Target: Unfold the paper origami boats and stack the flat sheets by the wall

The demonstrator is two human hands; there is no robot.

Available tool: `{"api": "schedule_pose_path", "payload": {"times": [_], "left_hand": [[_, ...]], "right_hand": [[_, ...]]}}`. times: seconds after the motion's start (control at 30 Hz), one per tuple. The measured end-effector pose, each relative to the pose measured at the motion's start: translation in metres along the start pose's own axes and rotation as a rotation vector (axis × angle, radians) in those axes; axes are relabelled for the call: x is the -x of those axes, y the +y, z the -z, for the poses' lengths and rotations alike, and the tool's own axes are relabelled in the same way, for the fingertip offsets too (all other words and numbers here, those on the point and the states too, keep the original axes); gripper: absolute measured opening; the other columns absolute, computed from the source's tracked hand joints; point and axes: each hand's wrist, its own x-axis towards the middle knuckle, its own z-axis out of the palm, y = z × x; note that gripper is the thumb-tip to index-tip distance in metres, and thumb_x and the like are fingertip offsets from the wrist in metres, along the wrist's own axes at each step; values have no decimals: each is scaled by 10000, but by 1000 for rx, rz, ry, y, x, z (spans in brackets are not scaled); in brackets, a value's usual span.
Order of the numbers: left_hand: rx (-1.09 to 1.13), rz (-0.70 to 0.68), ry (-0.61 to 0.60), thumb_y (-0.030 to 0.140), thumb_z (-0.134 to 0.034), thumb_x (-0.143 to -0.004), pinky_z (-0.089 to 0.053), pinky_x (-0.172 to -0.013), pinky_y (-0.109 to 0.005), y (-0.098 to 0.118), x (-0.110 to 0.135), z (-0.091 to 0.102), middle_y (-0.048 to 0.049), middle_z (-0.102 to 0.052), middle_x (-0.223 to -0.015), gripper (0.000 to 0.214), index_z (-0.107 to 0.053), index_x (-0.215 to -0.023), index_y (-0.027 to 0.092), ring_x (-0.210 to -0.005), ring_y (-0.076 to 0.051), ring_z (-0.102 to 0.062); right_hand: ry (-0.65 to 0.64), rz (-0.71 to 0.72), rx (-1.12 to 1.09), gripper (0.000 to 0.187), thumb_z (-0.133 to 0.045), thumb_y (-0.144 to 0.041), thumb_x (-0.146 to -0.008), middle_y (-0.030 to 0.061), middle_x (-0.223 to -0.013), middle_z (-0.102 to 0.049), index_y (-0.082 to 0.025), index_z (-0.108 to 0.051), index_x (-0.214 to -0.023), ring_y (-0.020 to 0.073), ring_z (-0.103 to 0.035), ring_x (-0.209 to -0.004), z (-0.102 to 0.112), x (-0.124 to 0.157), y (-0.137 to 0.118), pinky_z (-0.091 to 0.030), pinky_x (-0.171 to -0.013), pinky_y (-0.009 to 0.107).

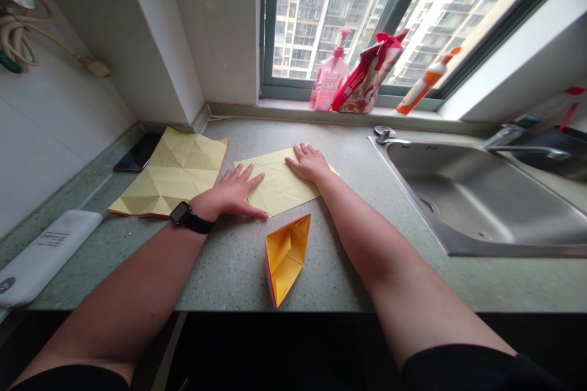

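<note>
Left hand (228, 193) and right hand (309, 163) spread open, flat on the yellow paper (279, 186), seemingly pinning it to the worktop (233, 269)!

At 9 o'clock, a pale yellow origami sheet (169, 174) carries a faceted pattern of creases and a thin orange-red edge. A plainer pale yellow paper sheet (279, 186) lies at the centre. At 6 o'clock, a paper boat (285, 255) shows golden yellow with a pinkish-red edge. The countertop (229, 275) is grey-green and speckled. At 12 o'clock stands a pink pump bottle (329, 76), at 1 o'clock a red-and-white bag (367, 76) with a red bow, and at 2 o'clock an orange-and-white bottle (424, 82)
</note>
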Motion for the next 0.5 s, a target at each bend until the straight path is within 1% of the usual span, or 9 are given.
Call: {"api": "schedule_pose_path", "payload": {"times": [0.1, 0.2, 0.33, 0.4, 0.5], "left_hand": [[-4, -2, 9, 982, -665, -698, -126, -1369, -596, 1, 1, 0, -127, 10, -1875, 1396, -188, -1803, 275, -1718, -493, 5], [-10, -7, 19, 989, -653, -701, -108, -1372, -598, 0, 0, -1, -124, -5, -1876, 1393, -189, -1803, 274, -1718, -490, 6], [-18, -13, 27, 1009, -643, -690, -107, -1372, -599, -2, -3, -3, -123, -7, -1876, 1403, -191, -1803, 285, -1717, -497, -14], [-14, -18, 30, 1014, -637, -687, -106, -1372, -600, -2, -3, -4, -122, -3, -1876, 1405, -188, -1803, 287, -1716, -497, -5], [4, -20, 26, 1016, -634, -681, -92, -1372, -610, -3, -4, -5, -121, 23, -1875, 1413, -184, -1803, 284, -1715, -496, 32]], "right_hand": [[-1, -64, -1, 884, -302, -732, -1076, 151, -1860, -216, -176, -321, -1763, 361, -208, -1718, 3, 2, 12, -182, -1380, 551], [2, -110, 9, 883, -292, -734, -1072, 142, -1861, -222, -190, -313, -1768, 361, -209, -1719, 5, 10, 26, -183, -1379, 563], [-7, -105, 40, 890, -306, -752, -1058, 133, -1860, -231, -225, -300, -1775, 361, -190, -1724, 5, 33, 51, -173, -1378, 591], [-26, -142, 51, 874, -299, -735, -1063, 131, -1864, -211, -235, -288, -1779, 371, -168, -1727, 8, 45, 65, -158, -1373, 630], [-65, -245, 36, 832, -264, -643, -1091, 154, -1865, -184, -180, -262, -1783, 388, -164, -1725, 18, 59, 78, -154, -1365, 665]]}}
